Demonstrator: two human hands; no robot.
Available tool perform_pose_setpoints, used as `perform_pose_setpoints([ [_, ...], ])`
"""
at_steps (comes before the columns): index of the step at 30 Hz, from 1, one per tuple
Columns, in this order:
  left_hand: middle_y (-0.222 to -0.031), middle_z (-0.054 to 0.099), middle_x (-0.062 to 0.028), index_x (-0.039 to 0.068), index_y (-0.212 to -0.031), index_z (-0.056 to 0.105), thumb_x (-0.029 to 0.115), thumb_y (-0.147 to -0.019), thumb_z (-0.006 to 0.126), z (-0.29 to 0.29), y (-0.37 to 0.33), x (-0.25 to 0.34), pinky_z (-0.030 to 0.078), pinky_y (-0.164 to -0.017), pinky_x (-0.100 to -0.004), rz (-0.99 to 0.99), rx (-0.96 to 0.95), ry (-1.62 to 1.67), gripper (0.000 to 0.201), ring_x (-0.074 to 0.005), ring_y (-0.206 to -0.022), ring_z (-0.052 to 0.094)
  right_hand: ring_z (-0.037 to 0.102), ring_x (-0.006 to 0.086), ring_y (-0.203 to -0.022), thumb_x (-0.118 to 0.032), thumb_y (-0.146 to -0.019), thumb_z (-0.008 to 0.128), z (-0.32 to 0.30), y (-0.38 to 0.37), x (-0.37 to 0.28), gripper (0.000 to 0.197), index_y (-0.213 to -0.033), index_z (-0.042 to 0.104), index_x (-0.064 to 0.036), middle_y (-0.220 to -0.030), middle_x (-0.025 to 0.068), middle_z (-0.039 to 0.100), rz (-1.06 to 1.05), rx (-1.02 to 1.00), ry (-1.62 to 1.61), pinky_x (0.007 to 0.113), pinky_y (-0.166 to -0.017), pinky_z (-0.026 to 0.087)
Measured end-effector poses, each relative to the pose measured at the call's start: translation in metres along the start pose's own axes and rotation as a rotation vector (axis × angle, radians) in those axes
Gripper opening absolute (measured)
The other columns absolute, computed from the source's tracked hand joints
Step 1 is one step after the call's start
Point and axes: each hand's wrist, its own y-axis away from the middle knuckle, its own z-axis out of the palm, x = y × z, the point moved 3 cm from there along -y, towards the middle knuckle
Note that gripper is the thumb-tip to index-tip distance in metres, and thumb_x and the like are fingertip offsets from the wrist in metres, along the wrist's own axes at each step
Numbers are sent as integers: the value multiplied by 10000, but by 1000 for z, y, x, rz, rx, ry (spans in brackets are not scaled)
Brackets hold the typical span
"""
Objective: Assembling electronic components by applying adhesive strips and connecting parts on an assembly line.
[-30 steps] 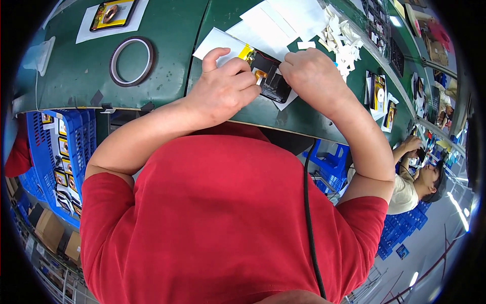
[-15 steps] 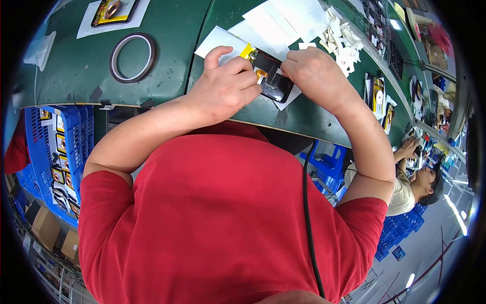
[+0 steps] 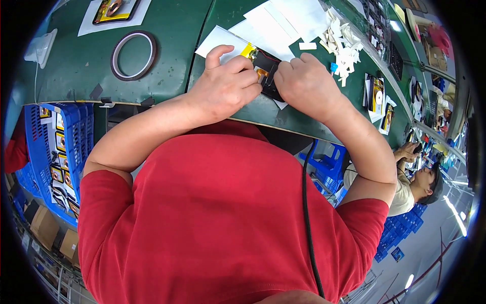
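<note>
An opened phone (image 3: 267, 63) lies near the table's front edge, its black inside showing, with an orange flex strip (image 3: 262, 74) and a yellow patch at its upper left. My left hand (image 3: 226, 87) is curled against the phone's left side, holding it, with the forefinger bent up. Closed fingers of my right hand (image 3: 308, 87) rest over the phone's right part and cover it. Whatever those fingers pinch is hidden. White paper (image 3: 219, 40) sticks out from beneath the phone.
White sheets (image 3: 273, 23) and a heap of paper scraps (image 3: 344, 48) lie beyond my hands. A tape roll (image 3: 133, 55) and another phone (image 3: 115, 10) are on the left. Blue crate (image 3: 81, 147) with phones stands below left. A co-worker (image 3: 405, 190) sits at far right.
My right hand has moved left and slightly down, over the phone's right part. A white strip and a small blue piece beyond it now show. The left hand stays put.
</note>
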Motion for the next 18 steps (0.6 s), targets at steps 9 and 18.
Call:
perform_pose_setpoints([
  [9,-888,585,40,160,-845,708,115,-808,661,-1,0,0,295,-1091,-542,-11,-2,6,75,-143,-1004,598,634,222,-696,-163,-773,665,9,3,24,55,-787,649,-112,-762,45,599,47,106,-254,357,-682,490],
  [18,-887,583,33,157,-848,699,110,-811,669,-2,1,2,295,-1094,-545,-6,-10,13,67,-142,-1009,603,690,243,-749,-63,-907,686,32,53,58,112,-1009,711,-24,-898,129,700,843,342,-898,322,-702,555],
])
